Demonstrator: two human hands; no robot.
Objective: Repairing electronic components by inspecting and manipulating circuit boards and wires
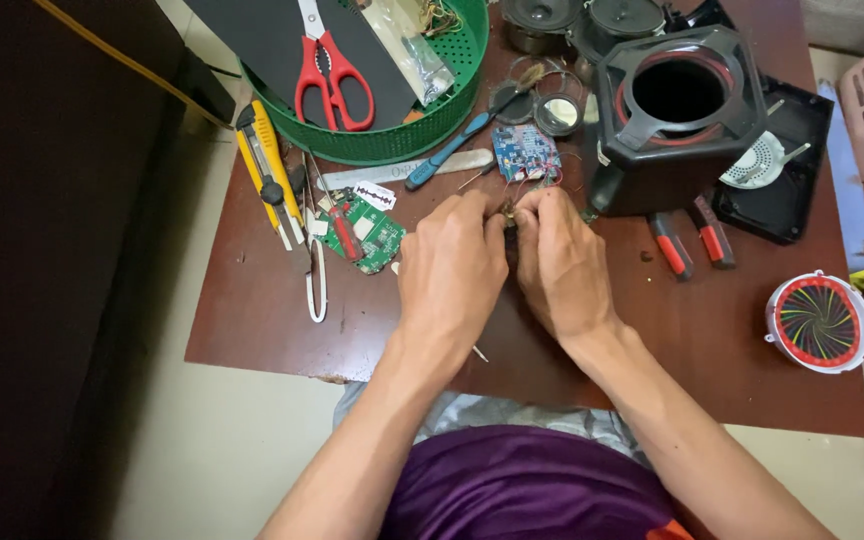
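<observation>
A small dark part [508,213], too tiny and too covered to identify, sits pinched between both hands near the middle of the brown table [252,310], toward its far half. The left hand [452,270] comes in palm down, wrist straight, fingers curled and pressed together at the tips on the part's left side. The right hand [559,262] mirrors it, knuckles raised, thumb and fingertips closed on the part from the right; the 2 hands touch at the fingertips. Thin red wires run from the part to a blue circuit board [525,152], flat and rectangular, lying just beyond the fingers. A green circuit board [372,235] lies flat left of the left hand, with a red-handled screwdriver [337,225] across it. Toward the table's left edge lie a yellow utility knife [264,170] and white tweezers [317,280]. A round green perforated plastic basket [392,135] at the far left corner holds red-handled scissors [330,70]. A blue-handled screwdriver [452,150] lies beside the basket. A boxy black plastic speaker housing [677,115] with a round opening stands just beyond the right hand, 2 red-and-black handles [690,240] near it. A round disc with coloured radial stripes [818,320] rests near the right edge.
</observation>
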